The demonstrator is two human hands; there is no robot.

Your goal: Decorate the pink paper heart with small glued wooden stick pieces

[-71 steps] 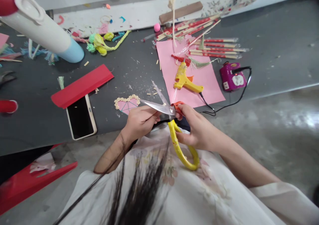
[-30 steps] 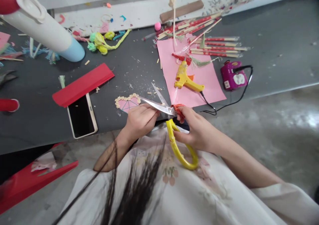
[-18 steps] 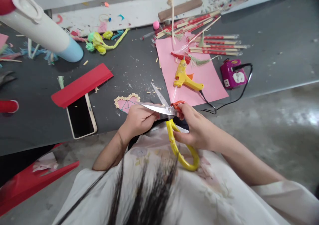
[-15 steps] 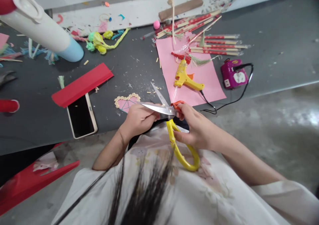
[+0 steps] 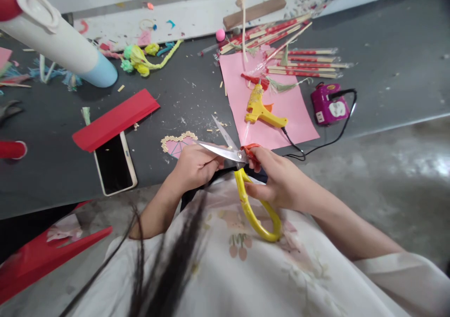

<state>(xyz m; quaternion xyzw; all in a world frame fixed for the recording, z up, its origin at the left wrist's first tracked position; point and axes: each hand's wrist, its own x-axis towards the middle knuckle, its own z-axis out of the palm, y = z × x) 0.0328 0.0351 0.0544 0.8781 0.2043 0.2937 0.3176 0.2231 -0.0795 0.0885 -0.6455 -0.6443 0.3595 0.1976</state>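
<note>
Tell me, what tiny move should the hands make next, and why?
I'd probably slide the left hand a little clear of the scissors before closing them. The right hand holds them with the blades apart, and one blade shows across the left hand; whether they touch, I can't tell.

White top (image 5: 267,279) with pink fruit print (image 5: 241,247), loose pale sleeve (image 5: 401,277).

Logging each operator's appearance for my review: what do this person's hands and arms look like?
The left hand and right hand are bare, with no gloves or watch visible. The right sleeve is white and loose, matching a white top with a pinkish and green print.
</note>
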